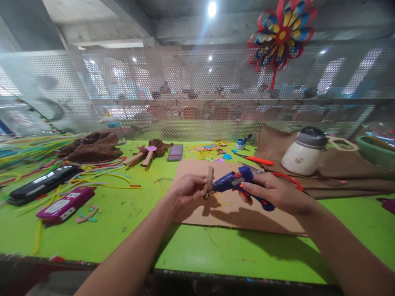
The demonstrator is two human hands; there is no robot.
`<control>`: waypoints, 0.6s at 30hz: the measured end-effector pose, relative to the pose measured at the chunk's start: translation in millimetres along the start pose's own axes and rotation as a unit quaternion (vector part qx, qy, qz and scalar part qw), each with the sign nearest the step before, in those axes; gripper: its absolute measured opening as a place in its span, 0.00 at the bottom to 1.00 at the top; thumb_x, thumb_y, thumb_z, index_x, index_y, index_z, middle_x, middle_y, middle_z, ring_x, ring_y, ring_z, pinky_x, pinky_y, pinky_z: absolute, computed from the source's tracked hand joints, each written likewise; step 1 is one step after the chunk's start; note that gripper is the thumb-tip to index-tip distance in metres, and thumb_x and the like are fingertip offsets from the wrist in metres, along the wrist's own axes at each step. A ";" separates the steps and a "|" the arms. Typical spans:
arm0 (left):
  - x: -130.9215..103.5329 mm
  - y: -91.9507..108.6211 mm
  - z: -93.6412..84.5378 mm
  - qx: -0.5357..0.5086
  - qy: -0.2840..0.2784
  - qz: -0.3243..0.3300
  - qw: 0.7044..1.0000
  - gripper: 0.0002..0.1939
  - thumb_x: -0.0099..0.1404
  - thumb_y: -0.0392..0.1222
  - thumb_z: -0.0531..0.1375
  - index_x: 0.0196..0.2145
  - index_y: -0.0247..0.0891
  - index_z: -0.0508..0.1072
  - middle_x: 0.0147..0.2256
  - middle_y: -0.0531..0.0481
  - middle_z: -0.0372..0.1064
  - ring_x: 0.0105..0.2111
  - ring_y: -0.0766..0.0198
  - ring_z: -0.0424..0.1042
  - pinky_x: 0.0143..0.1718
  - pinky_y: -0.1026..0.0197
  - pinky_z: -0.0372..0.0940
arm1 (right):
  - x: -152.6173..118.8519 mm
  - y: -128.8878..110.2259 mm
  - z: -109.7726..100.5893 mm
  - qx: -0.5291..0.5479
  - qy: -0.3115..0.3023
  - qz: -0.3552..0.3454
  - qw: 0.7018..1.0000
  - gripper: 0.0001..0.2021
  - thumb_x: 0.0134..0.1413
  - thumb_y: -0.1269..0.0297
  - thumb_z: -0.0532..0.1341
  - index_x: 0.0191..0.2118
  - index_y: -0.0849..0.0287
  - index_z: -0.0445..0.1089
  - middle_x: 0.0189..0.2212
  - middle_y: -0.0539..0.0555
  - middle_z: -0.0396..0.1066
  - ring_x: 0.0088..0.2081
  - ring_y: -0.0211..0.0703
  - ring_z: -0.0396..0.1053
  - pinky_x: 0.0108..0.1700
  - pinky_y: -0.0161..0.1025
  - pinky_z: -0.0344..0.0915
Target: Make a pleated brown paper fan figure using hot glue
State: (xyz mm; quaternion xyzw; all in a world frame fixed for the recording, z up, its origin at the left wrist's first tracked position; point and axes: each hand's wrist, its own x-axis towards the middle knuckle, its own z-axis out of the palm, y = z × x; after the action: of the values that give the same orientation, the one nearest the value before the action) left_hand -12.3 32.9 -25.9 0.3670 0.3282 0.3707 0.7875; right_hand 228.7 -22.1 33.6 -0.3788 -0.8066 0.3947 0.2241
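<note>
At the centre of the frame, a person's left hand (188, 189) pinches a small brown stick-like piece (210, 176) between closed fingertips, holding it roughly upright, apparently to keep it steady beside the nozzle of a blue glue gun (236, 181). The right hand (279, 192), right of centre, wraps its fingers around the gun's handle and points the tip leftward at the piece's lower part; whether the tip touches, and whether the trigger is squeezed, cannot be told. The wrists come in from the lower corners, an arrangement that seems to bring piece and nozzle together in clear sight. Beneath them, a flat cardboard sheet (191, 216) lies on the green table (123, 234), probably to catch drips and spare the surface, with loose yellow string (231, 238) trailing over its near edge. Left of upper centre, brown bundles (148, 158), one bearing a pink disc, lie beyond the work, perhaps parked out of the way. At right, a pale jug (300, 154) stands upright on folded brown cloth (342, 164), likely set aside to leave the middle free for both hands.
</note>
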 end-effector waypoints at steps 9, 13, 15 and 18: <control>2.3 -1.5 -2.5 -0.004 0.000 0.011 1.000 0.11 0.58 0.23 0.51 0.37 0.21 0.70 0.33 0.37 0.72 0.28 0.65 0.73 0.30 0.67 0.68 | -0.5 -2.1 1.1 0.002 -0.007 0.004 1.000 0.20 0.59 0.50 0.49 0.28 0.61 0.65 0.26 0.52 0.66 0.28 0.34 0.61 0.30 0.33 0.58; 4.0 -2.0 -4.2 0.000 0.000 0.011 1.000 0.11 0.59 0.24 0.51 0.38 0.21 0.70 0.34 0.37 0.72 0.28 0.65 0.73 0.29 0.67 0.68 | -1.2 -2.0 0.0 0.002 -0.009 0.005 1.000 0.20 0.59 0.50 0.49 0.27 0.61 0.65 0.26 0.52 0.66 0.27 0.34 0.60 0.29 0.33 0.57; 3.4 -1.6 -3.4 0.001 -0.003 0.008 1.000 0.11 0.58 0.24 0.51 0.38 0.21 0.70 0.33 0.37 0.72 0.27 0.64 0.73 0.31 0.65 0.68 | -0.7 -2.5 -0.6 0.001 -0.002 0.005 1.000 0.20 0.59 0.50 0.49 0.27 0.61 0.65 0.25 0.52 0.65 0.27 0.34 0.60 0.29 0.33 0.57; 1.7 -0.8 -1.3 -0.005 -0.013 0.004 1.000 0.11 0.59 0.24 0.51 0.37 0.21 0.70 0.32 0.37 0.72 0.29 0.61 0.74 0.36 0.61 0.68 | 0.4 -3.7 -0.7 0.002 0.007 0.003 1.000 0.20 0.59 0.51 0.49 0.27 0.61 0.64 0.25 0.51 0.64 0.27 0.34 0.60 0.29 0.33 0.57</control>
State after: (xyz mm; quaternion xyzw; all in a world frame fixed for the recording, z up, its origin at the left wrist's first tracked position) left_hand -12.2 34.4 -27.7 0.3692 0.3149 0.3710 0.7918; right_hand 227.3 -23.0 37.1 -0.3831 -0.8034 0.3941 0.2292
